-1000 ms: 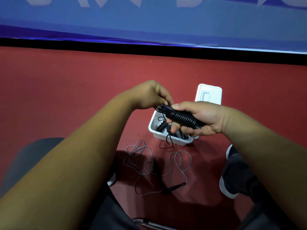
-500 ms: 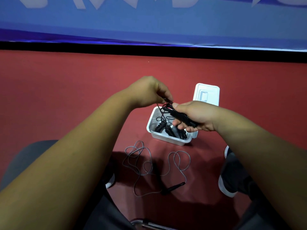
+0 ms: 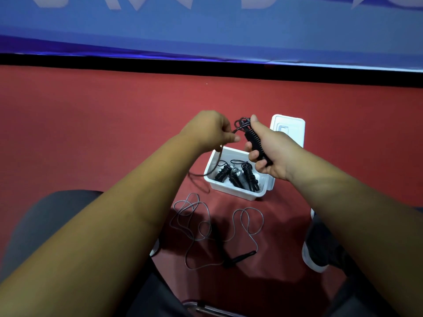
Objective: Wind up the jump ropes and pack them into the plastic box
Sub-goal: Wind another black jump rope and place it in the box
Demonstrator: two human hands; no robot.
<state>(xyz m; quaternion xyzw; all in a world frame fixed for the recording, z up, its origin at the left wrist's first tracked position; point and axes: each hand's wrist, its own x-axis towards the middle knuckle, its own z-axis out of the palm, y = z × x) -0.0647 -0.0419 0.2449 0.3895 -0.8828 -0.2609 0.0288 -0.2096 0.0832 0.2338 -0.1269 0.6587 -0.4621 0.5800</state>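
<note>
My right hand [image 3: 271,152] grips a wound black jump rope bundle [image 3: 255,143] above the white plastic box [image 3: 235,191]. My left hand [image 3: 215,131] pinches the loose cord end [image 3: 235,129] of that rope just left of the bundle; a strand hangs from it down past the box's left rim. Inside the box lie several wound black ropes [image 3: 238,176]. A grey jump rope [image 3: 206,227] lies unwound in loops on the red floor in front of the box, its black handle [image 3: 242,257] pointing right.
The box's white lid [image 3: 289,129] lies behind the box. My shoes [image 3: 320,252] stand right of the loose rope, and another shoe edge [image 3: 155,248] shows at its left. A black strip and blue banner [image 3: 206,30] border the floor at the back.
My right hand has turned the bundle from lying across to nearly upright and lifted it. My left hand has drawn the cord end out to the left.
</note>
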